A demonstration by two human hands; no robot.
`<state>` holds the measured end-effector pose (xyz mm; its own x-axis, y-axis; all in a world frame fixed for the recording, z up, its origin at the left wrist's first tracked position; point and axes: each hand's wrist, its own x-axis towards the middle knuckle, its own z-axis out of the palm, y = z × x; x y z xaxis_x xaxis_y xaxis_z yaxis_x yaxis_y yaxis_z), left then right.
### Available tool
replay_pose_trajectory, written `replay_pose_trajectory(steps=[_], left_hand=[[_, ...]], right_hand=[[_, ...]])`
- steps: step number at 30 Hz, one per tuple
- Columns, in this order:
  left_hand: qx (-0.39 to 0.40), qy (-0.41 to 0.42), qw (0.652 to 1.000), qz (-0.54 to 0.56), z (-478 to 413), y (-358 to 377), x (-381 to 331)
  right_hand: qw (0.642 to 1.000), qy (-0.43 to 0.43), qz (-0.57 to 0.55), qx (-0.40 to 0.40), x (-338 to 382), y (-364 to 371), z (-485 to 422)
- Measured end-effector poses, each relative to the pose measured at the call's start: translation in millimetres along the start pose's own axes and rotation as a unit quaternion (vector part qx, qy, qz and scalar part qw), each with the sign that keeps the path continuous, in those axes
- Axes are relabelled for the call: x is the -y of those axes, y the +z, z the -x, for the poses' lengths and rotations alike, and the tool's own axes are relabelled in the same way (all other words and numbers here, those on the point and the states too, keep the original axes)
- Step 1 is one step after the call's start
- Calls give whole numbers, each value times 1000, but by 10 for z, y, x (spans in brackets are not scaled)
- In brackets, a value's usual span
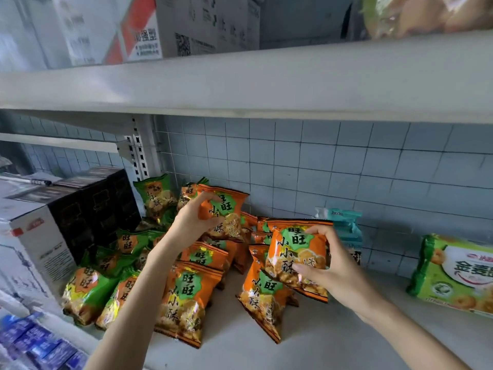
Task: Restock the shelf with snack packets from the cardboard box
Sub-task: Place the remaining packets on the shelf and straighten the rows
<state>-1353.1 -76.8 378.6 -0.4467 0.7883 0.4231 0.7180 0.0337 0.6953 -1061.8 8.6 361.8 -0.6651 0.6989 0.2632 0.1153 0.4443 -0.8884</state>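
Both my hands reach into a white shelf (306,340) backed by blue tiles. My left hand (196,218) grips an orange snack packet (226,209) at the back of a row of orange packets (186,297). My right hand (328,265) holds another orange snack packet (296,252) by its right edge, raised above a second orange row (260,297). Several green packets (88,287) of the same snack stand in rows at the left. The cardboard box is out of sight.
A black-and-white carton (69,222) stands left of the packets. A pale blue packet (346,222) and a green biscuit pack (453,273) lie at the right. The upper shelf board (240,84) hangs close overhead, carrying boxes (160,28). Blue packets (34,343) sit below left.
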Motion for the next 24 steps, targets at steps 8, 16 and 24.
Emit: replay_pose_trajectory(steps=[8, 16, 24], left_hand=[[73, 37, 997, 10, -352, -112, 389], [101, 66, 992, 37, -521, -50, 410], [54, 72, 995, 50, -286, -245, 604]], right_hand=[[998, -4, -5, -62, -12, 310, -216], [994, -18, 11, -107, 163, 521, -591], [1000, 4, 26, 9, -190, 899, 192]])
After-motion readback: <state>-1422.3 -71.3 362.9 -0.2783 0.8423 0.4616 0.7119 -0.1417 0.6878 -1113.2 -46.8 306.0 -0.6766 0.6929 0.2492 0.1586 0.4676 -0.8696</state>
